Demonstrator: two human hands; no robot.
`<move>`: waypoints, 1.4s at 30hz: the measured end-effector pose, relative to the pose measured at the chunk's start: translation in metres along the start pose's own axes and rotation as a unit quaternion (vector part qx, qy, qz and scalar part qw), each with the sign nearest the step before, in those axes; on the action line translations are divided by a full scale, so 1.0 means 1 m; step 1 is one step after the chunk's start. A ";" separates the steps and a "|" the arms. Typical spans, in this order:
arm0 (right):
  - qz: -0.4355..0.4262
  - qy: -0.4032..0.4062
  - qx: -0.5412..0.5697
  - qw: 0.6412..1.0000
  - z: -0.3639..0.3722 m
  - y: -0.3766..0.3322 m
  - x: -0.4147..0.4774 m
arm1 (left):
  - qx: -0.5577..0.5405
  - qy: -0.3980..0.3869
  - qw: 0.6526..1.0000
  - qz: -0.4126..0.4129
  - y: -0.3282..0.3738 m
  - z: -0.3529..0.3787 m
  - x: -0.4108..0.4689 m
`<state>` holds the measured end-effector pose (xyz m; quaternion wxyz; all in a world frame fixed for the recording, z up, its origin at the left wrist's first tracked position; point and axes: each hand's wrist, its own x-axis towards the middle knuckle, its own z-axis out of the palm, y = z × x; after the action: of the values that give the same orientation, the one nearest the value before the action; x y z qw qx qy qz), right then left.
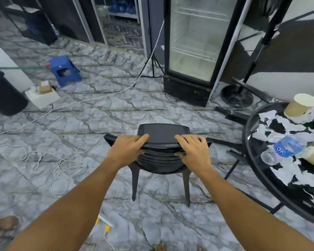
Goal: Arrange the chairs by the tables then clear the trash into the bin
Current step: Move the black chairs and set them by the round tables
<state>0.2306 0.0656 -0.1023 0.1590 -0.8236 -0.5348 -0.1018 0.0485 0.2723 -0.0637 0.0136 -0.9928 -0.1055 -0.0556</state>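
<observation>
A black plastic chair (162, 133) stands on the marble floor in front of me, its back toward me. My left hand (129, 147) grips the left part of the backrest's top edge, fingers over the rim and thumb underneath. My right hand (192, 148) grips the right part the same way. To the right is a round black glass table (261, 171) littered with torn white paper (286, 124), a paper cup (301, 105) lying on its side and a plastic water bottle (285, 147). A black bin (4, 93) stands at the far left.
A glass-door fridge (194, 51) stands behind the chair, with a tripod (150, 67) to its left. White cables (62, 163) trail over the floor on the left. A blue stool (64, 70) and a small cardboard box (44, 86) sit further back.
</observation>
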 end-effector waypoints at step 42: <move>0.255 0.104 -0.129 0.953 -0.317 0.110 -0.542 | 0.040 -0.069 0.890 0.449 0.538 -0.125 -0.009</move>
<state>0.1109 -0.5528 -0.0078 0.1267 -0.9311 -0.2697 -0.2106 0.1396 -0.2607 0.0517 0.0693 -0.9344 0.3482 0.0298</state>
